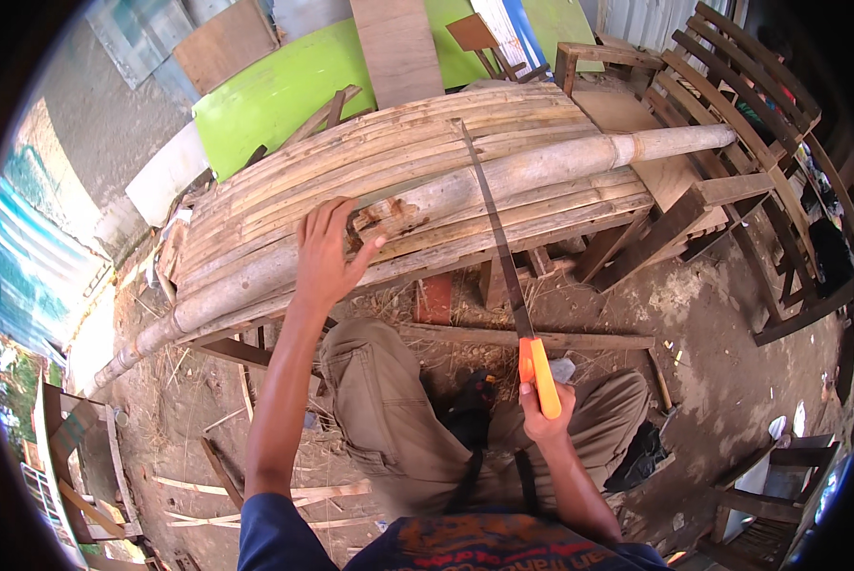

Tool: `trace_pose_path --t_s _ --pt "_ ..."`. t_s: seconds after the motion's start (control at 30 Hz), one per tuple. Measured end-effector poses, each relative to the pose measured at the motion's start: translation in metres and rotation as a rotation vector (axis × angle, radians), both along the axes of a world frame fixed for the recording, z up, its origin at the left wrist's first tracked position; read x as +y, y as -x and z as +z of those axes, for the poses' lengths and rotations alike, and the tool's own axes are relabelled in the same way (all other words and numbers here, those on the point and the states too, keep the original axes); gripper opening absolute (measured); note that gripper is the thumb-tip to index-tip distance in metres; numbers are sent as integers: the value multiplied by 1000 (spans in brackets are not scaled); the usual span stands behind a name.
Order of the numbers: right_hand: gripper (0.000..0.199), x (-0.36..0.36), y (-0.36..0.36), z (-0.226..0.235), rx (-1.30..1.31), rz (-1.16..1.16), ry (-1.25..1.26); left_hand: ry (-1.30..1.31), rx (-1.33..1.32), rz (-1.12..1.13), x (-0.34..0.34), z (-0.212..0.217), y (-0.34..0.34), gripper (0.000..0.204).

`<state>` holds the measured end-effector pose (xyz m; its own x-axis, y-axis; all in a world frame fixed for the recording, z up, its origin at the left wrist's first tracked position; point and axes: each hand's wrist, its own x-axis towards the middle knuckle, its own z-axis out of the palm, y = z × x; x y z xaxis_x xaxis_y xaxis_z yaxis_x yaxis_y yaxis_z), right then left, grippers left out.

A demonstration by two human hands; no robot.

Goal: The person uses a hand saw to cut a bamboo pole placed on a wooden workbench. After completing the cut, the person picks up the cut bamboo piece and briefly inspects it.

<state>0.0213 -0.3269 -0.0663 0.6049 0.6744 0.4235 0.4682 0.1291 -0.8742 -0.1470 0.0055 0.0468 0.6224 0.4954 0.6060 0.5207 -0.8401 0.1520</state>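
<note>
Biggest thing here is the slatted table [389,138], made of long pale strips with a few gaps between them. To the right there's a dark wooden bench [703,195] with a slatted back. Then the bamboo pole [541,171], which lies at a slant along the near side of the table, poking out past it left and right. Next size down is the saw [498,233], orange handle toward the person, blade crossing over the pole; can't tell if the teeth actually touch it. Left hand [328,249] is draped over the pole, fingers loosely spread, pressing rather than wrapped around. Right hand [551,411] is curled tight round the saw handle. Smallest: a rough brown patch [394,217] on the pole, just beside the left thumb.
</note>
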Motion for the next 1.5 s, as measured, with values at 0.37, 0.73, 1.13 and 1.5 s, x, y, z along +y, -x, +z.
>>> trace_pose_path --t_s 0.37,0.73,1.13,1.5 --pt "17 20 -30 29 125 63 37 316 166 330 -1 0 -179 44" --pt "13 -28 -13 4 19 53 47 306 80 361 -3 -3 -180 50" --pt "18 64 -37 51 111 111 91 242 82 350 8 -11 -174 47" --pt "24 94 -42 111 271 55 148 245 81 374 9 -4 -174 49"
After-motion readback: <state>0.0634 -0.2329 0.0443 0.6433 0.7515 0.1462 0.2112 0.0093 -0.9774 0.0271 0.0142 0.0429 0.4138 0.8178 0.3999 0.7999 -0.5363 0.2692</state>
